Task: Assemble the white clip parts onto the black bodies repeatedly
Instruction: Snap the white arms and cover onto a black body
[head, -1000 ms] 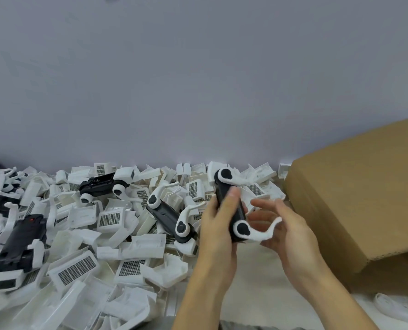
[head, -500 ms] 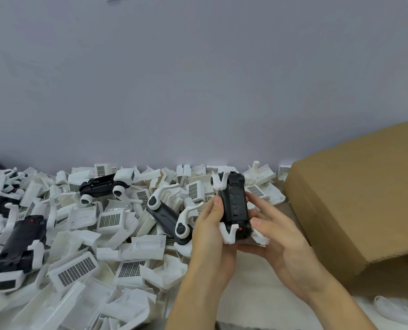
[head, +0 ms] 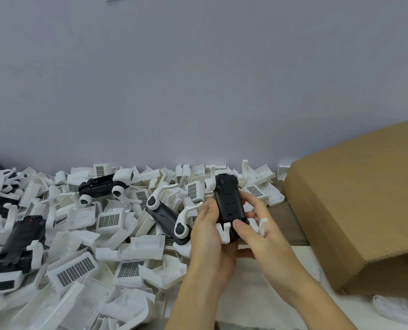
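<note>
I see the oblong black plastic body (head: 229, 203) held upright between both hands, above the near edge of the parts heap. White plastic clip arms stick out at its four corners: two prongs (head: 244, 171) at the top, two forked ends (head: 224, 231) at the bottom. My left hand (head: 209, 236) curls around the body's left side and underside; my right hand (head: 260, 231) grips its right side, thumb pressed on the lower front face. Left of the hands lies a deep heap of loose white plastic housings (head: 79, 272), with finished black-and-white units (head: 167, 217) on top. To the right a brown cardboard box (head: 357, 210) stands close, leaving only a narrow strip of bare tabletop (head: 257, 289) between heap and box.
</note>
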